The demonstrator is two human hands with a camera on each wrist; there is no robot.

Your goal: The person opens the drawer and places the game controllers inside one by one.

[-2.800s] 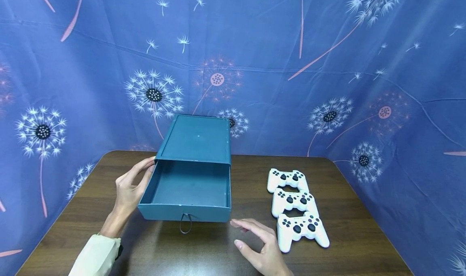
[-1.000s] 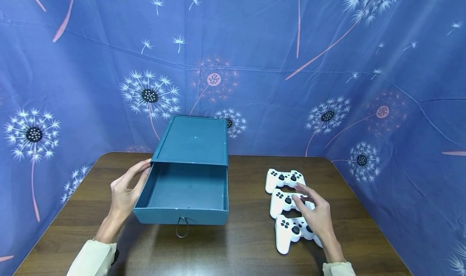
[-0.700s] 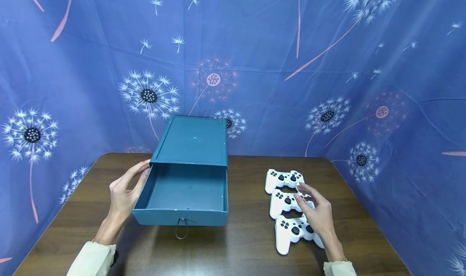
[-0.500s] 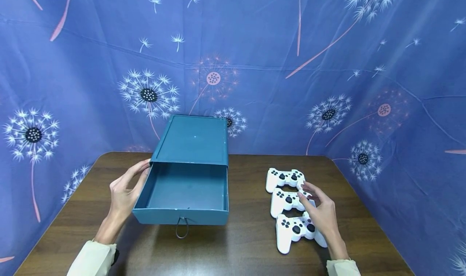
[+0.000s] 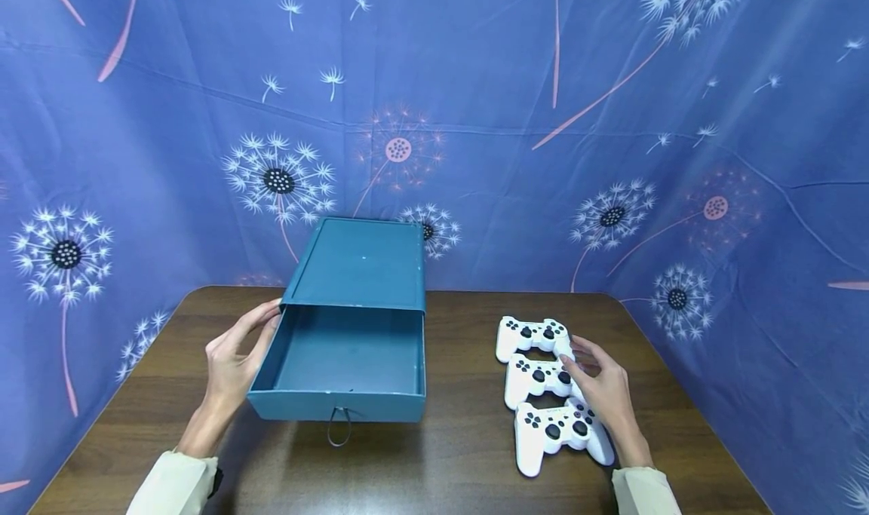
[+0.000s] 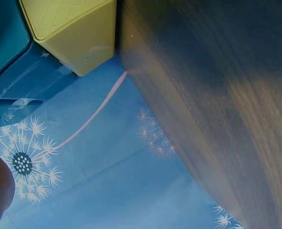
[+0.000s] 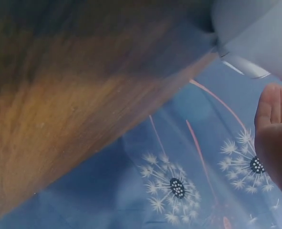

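A teal drawer box [image 5: 363,262] stands left of centre, its drawer [image 5: 349,360] pulled out at the front with a loop pull [image 5: 339,424]. My left hand [image 5: 231,357] rests its extended fingers and thumb against the box's left side, near the front corner. Three white game controllers lie in a column to the right: the far one [image 5: 517,334], the middle one [image 5: 519,375] and the near one [image 5: 532,447]. My right hand [image 5: 607,387] is at the right end of the middle controller, thumb and fingers spread apart. Part of that controller's right grip is hidden by the hand.
The brown wooden table [image 5: 468,470] carries everything. A blue cloth with dandelion prints [image 5: 475,198] hangs behind and at both sides. In the left wrist view, a yellow box-like part [image 6: 83,43] sits against the teal box.
My right hand came from beside the drawer to the controllers, then shifted slightly right to the middle one's right end. The left hand stays at the box.
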